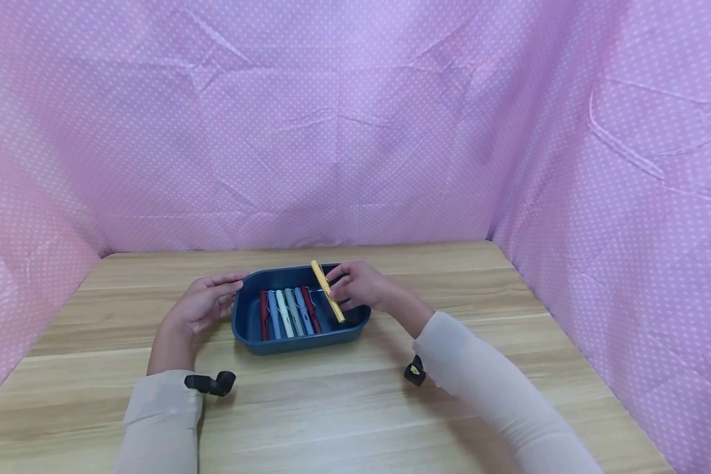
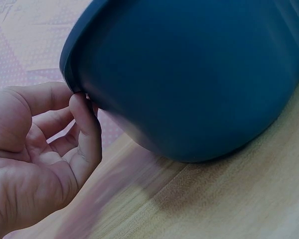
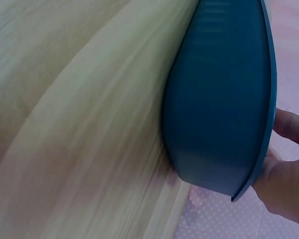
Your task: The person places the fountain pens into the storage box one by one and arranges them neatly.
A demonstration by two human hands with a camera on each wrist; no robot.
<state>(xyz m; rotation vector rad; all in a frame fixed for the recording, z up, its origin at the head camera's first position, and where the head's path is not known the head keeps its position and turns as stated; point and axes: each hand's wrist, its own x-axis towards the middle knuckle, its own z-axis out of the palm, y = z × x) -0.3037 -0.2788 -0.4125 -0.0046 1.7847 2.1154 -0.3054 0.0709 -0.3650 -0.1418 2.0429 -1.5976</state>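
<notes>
A dark blue tray (image 1: 299, 345) with rounded corners stands on the wooden table. Inside it, several pens with clips lie side by side: dark red pens (image 1: 264, 316), blue pens (image 1: 301, 309), a pale green pen (image 1: 284, 315) and a grey-green one. My right hand (image 1: 361, 284) reaches over the tray's right end and holds a yellow pen (image 1: 328, 291) slantwise between thumb and fingers. At the left end, my left hand (image 1: 210, 299) pinches the rim, thumb and index fingertips meeting there in the left wrist view. The tray wall hides the yellow pen from the right wrist view.
The light wooden table (image 1: 308, 408) extends around the tray. Pink dotted cloth (image 1: 332, 151) hangs behind it and along both sides. A black wrist mount (image 1: 213, 383) juts from the left sleeve, another (image 1: 415, 372) from the right.
</notes>
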